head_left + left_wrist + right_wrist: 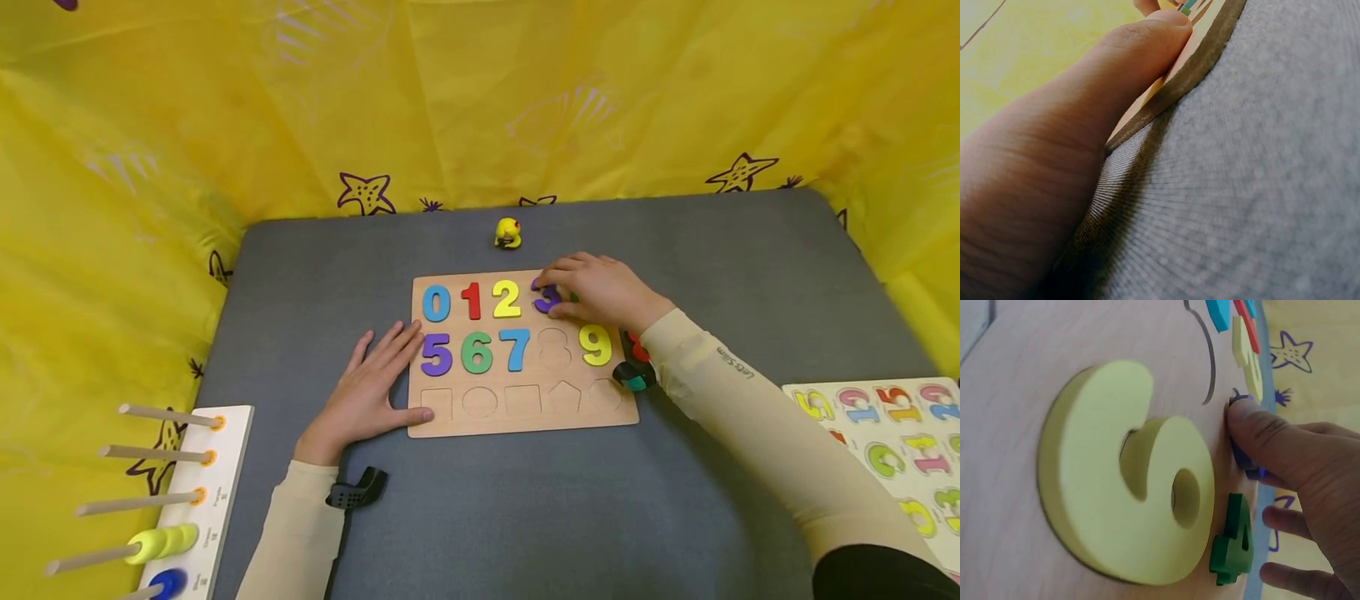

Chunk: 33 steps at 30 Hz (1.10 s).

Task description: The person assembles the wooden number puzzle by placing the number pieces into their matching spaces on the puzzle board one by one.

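Observation:
A wooden number puzzle board (517,422) lies on the grey table. My right hand (603,292) pinches the purple number 3 (546,302) at the top row, just right of the yellow 2 (506,299); whether it sits flat cannot be told. Beneath that hand is the green 4 (1233,544), mostly hidden from the head view. My left hand (367,398) rests along the board's left edge, fingers straight by the purple 5 (437,355) and thumb on the lower left corner. The 8-shaped outline (555,349) holds no piece, unlike the yellow 9 (596,345) slot beside it.
A small yellow toy (507,233) stands behind the board. Red pieces (637,346) lie partly hidden by the right wrist. At left is a white peg stand (232,467) with rods; at right, another number board (847,408). Yellow cloth (480,100) hangs behind.

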Each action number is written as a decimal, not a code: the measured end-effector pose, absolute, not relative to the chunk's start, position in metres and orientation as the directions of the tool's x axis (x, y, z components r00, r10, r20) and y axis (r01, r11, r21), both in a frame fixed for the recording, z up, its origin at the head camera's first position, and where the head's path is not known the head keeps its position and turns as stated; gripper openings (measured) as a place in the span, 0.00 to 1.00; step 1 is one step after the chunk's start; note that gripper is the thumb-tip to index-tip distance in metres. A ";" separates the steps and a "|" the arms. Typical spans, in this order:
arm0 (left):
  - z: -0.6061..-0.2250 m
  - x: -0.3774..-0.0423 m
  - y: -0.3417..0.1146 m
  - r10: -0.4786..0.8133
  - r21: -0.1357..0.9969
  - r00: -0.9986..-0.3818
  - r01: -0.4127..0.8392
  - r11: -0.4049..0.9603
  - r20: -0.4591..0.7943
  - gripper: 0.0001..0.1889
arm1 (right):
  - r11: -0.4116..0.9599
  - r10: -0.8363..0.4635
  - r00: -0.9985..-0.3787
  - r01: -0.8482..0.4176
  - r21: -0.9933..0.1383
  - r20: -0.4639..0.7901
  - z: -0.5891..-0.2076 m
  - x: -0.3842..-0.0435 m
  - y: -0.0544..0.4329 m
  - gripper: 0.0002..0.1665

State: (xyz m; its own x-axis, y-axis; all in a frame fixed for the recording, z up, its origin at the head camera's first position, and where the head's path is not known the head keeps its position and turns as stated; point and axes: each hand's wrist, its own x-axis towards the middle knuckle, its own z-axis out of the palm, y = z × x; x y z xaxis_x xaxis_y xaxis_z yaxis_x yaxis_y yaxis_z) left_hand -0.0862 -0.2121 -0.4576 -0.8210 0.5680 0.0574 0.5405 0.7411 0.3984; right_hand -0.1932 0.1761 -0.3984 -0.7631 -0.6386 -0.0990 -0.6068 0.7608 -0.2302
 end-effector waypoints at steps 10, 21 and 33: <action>-0.459 -0.086 -0.212 0.567 0.402 -0.822 0.540 0.739 0.062 0.61 | 0.766 -0.634 -0.765 -0.601 -0.227 -0.115 -0.396 -0.193 0.170 0.27; -0.459 -0.085 -0.212 0.563 0.403 -0.824 0.536 0.742 0.059 0.61 | 0.763 -0.637 -0.762 -0.603 -0.233 -0.115 -0.398 -0.190 0.175 0.30; -0.457 -0.087 -0.212 0.566 0.410 -0.823 0.532 0.741 0.044 0.60 | 0.722 -0.624 -0.778 -0.609 -0.329 0.070 -0.376 -0.156 0.240 0.36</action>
